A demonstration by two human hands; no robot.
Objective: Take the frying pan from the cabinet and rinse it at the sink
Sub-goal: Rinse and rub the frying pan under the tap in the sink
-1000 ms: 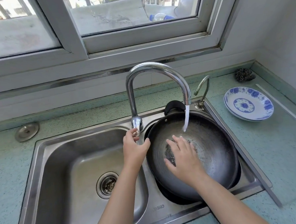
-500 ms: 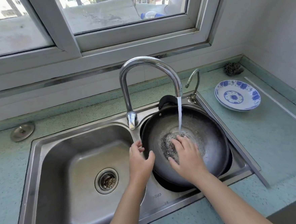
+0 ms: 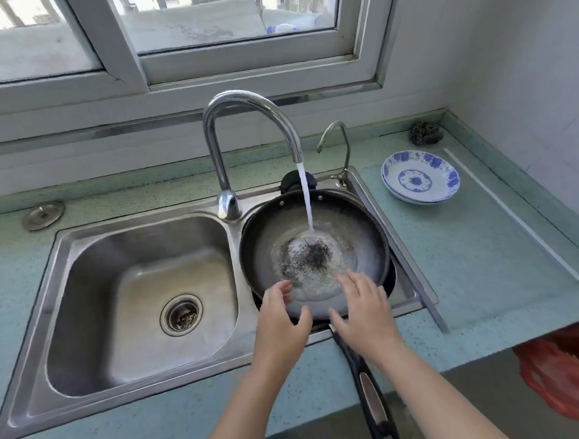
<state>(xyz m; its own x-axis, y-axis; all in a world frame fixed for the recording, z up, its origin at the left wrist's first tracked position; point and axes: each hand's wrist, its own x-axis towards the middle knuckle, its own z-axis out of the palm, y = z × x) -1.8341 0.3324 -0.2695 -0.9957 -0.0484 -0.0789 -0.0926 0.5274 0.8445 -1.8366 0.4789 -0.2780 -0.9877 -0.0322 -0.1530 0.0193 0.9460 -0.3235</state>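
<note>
The dark frying pan (image 3: 361,235) rests over the right basin of the steel double sink (image 3: 68,303), its long handle (image 3: 372,395) sticking out toward me over the counter edge. Water runs from the tall chrome faucet (image 3: 239,103) onto the pan's middle, where a dark patch sits in a shallow pool. My left hand (image 3: 280,326) hovers at the pan's near rim, fingers apart and empty. My right hand (image 3: 364,310) is beside it over the near rim, fingers spread, holding nothing.
A blue-and-white plate (image 3: 420,177) and a dark scrubber (image 3: 426,132) sit on the green counter at right. A small second tap (image 3: 336,147) stands behind the pan. A round metal cap (image 3: 43,215) lies at left. A red plastic bag (image 3: 573,377) hangs lower right.
My left hand left the faucet handle and came down to the pan's near rim. My right hand pulled back from the pan's middle to the near rim. The view shifted back.
</note>
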